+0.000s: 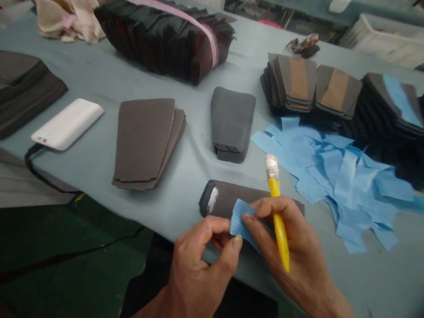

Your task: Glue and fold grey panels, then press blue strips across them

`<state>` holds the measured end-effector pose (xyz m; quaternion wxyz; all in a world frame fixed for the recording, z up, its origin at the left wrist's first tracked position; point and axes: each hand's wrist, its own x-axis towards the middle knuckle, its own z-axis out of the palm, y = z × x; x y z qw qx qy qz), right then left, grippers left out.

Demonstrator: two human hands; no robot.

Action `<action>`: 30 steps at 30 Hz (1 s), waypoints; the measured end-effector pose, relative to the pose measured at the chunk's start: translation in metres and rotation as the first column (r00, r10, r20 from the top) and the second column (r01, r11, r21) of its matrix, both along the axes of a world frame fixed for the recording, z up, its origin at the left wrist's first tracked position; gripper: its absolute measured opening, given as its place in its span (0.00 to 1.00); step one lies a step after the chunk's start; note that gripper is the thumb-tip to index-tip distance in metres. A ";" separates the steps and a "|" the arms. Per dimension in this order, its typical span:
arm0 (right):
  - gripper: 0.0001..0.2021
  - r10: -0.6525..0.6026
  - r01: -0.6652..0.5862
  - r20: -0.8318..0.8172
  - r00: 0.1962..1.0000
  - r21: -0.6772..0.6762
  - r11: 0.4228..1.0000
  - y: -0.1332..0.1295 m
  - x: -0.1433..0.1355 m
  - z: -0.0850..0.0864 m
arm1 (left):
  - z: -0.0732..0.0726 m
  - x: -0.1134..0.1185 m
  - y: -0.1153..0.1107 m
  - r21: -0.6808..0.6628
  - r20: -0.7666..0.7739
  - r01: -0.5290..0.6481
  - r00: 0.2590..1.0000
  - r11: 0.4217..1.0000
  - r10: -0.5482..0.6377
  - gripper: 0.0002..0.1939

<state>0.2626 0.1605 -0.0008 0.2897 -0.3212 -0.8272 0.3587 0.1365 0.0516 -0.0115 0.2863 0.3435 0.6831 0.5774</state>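
A small blue fabric strip (239,216) is pinched between the thumb and forefinger of my right hand (294,247). The same hand keeps a yellow brush (281,234), its white-coated tip pointing up and away. My left hand (205,265) has its thumb and forefinger at the strip's left edge, gripping it there. Just beyond my hands lies a dark grey-brown piece (245,193) with a white smear (212,199) near its left end; my right hand covers part of it. To the right spreads a loose pile of blue strips (347,172).
Stacks of dark panels (145,141) and a grey block (233,119) stand ahead. Stacks with tan strips (334,90) are at the back right. A white power bank (68,123) with a black cable lies left, near the table edge. A dark bundle (165,42) has a pink band.
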 end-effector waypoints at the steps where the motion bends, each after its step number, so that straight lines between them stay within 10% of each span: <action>1: 0.07 0.005 -0.005 0.019 1.000 -0.001 1.000 0.001 -0.002 -0.001 | -0.003 -0.003 -0.004 0.034 -0.123 -0.004 0.992 0.999 0.009 0.05; 8: 0.07 0.060 -0.053 0.098 0.993 -0.072 0.996 0.005 -0.013 -0.003 | -0.020 -0.029 -0.028 0.031 -0.527 -0.005 0.850 0.999 0.020 0.07; 30: 0.07 0.085 -0.051 0.239 0.967 -0.144 0.988 0.020 -0.021 -0.016 | -0.025 -0.054 -0.028 -0.124 -0.516 0.051 0.850 0.991 -0.108 0.07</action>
